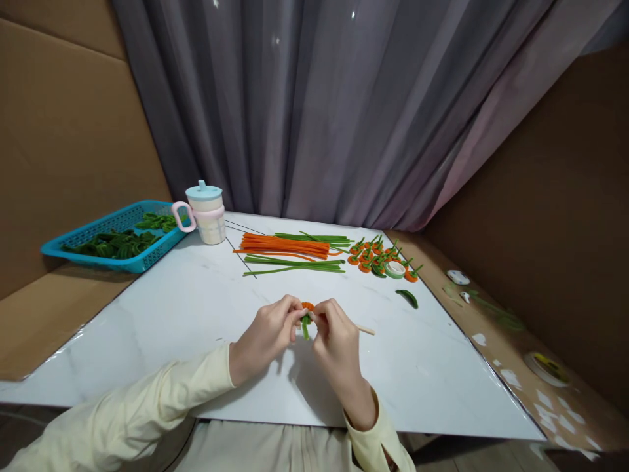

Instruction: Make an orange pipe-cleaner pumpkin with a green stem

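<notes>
My left hand (272, 328) and my right hand (335, 341) meet over the middle of the white table (187, 347). Thumbs and forefingers of both are pinched on a small pipe-cleaner piece (307, 306), orange and ribbed on top with a green stem hanging below. Fingers cover much of it. A pale thin stick (365, 330) pokes out to the right from behind my right hand; whether that hand grips it I cannot tell. Beyond the hands lie a bundle of orange pipe cleaners (285, 246) and loose green pipe cleaners (295, 265).
Several orange pieces with green stems (364, 267) cluster at the right, beside a tape roll (394, 269) and a curved green piece (407, 299). A lidded cup (209, 216) and a blue basket (132, 264) of green pieces stand left. Cardboard walls (69, 118) flank the table.
</notes>
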The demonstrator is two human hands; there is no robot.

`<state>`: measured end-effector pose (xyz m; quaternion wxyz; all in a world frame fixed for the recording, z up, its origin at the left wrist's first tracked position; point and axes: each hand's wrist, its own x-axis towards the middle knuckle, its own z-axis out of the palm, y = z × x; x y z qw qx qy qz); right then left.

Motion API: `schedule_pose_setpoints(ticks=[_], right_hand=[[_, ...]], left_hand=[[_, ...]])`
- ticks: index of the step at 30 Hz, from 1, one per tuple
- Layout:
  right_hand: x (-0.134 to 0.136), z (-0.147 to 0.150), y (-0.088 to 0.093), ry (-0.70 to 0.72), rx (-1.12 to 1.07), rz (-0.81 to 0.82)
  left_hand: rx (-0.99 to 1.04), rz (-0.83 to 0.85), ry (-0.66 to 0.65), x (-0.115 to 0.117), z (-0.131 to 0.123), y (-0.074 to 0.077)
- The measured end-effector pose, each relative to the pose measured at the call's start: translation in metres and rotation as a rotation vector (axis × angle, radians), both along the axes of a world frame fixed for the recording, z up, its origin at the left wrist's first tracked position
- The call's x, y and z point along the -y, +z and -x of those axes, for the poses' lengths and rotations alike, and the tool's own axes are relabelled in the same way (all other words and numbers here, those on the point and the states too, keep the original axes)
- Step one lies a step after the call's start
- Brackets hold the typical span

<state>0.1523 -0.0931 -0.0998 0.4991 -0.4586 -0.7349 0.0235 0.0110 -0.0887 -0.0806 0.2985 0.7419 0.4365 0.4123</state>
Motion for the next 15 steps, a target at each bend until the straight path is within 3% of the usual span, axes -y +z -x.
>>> schedule_pose_setpoints(ticks=[5, 9, 12, 15], right_hand=[[0.000, -0.003, 0.001, -0.007, -0.059, 0.125], [-0.001, -0.007, 0.004, 0.037, -0.133, 0.098], [0.000, -0.007, 0.006, 0.077, -0.174, 0.070], [-0.001, -0.009, 0.011, 0.136, -0.170, 0.098]], left_hand=[[-0.030, -0.004, -0.007, 0.000, 0.001, -0.002], [0.100, 0.171, -0.024, -0.008, 0.006, 0.007], [0.170, 0.322, -0.146, -0.015, 0.011, 0.011], [0.181, 0.370, -0.277, -0.021, 0.013, 0.009]])
